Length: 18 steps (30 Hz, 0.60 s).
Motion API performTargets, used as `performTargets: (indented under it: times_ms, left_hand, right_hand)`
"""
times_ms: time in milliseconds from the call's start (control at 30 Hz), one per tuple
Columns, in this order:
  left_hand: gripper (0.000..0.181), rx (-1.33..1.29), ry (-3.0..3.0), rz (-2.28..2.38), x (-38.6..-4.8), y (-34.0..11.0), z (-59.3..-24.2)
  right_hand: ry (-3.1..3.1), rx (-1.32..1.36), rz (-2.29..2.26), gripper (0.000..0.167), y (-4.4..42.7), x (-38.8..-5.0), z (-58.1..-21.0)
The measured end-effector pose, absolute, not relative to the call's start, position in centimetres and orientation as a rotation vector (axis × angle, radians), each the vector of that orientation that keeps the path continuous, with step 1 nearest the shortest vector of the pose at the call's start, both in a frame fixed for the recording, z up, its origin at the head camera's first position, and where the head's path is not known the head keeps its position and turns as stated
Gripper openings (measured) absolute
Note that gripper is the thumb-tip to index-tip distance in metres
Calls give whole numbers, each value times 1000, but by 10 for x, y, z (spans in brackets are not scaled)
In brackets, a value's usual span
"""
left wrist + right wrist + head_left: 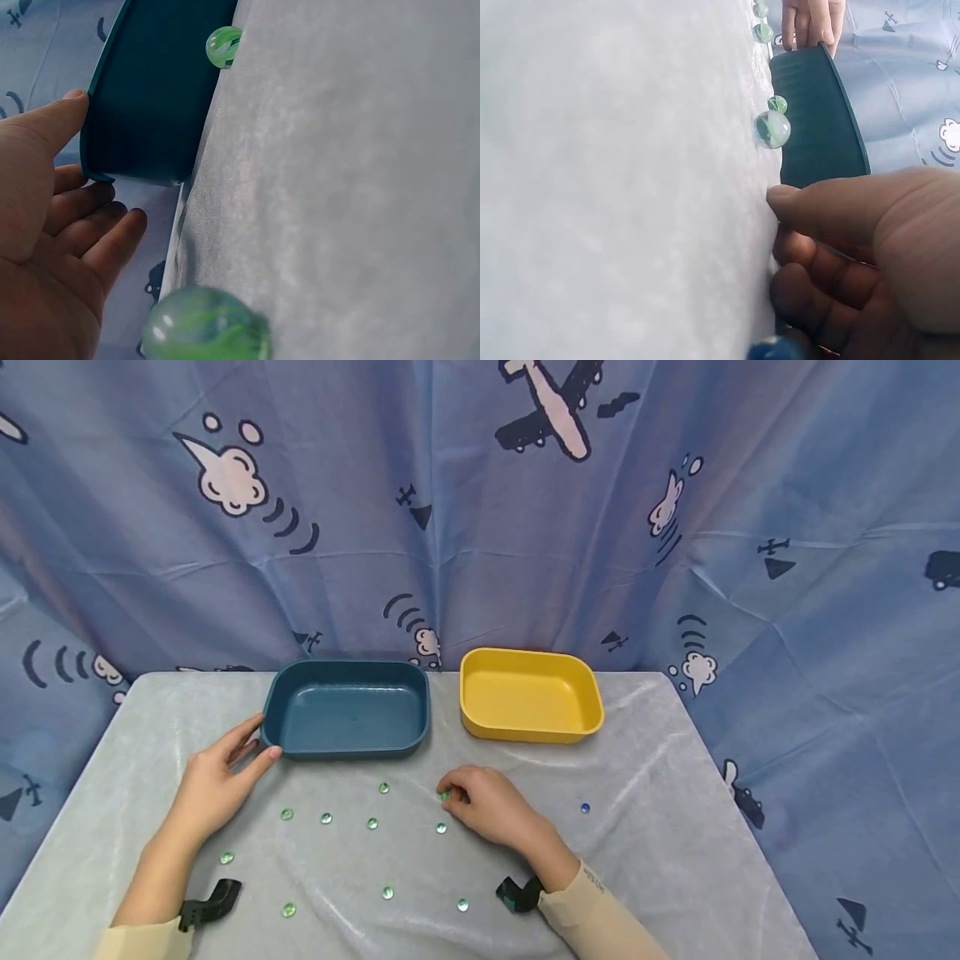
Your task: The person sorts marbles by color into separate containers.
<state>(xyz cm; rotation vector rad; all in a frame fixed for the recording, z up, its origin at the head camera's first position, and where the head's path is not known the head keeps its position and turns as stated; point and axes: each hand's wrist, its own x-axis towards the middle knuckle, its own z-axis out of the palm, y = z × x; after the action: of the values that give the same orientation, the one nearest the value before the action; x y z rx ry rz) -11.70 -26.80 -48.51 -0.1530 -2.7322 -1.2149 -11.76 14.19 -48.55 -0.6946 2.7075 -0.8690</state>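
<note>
The left hand [215, 783] is rested, thumb and fingers parted, against the left end of the teal bin [352, 753]. A green glass marble [445, 796] is pinched at the curled right hand's [487, 803] fingertips, in front of the gap beside the yellow bin [531, 695].

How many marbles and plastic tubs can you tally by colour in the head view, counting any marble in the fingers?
Green marbles: 10, including the one pinched in the right hand
Blue marble: 1
Teal tub: 1
Yellow tub: 1
Total: 13
</note>
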Motion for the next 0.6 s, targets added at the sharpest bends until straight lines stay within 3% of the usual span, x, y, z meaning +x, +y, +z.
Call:
performTargets:
  times_ms: [600]
  left_hand:
    - [79, -160, -2725, -1249, -119, -264, -485]
  right_hand:
    - [2613, -743, -1043, 11, 141, -127, -473]
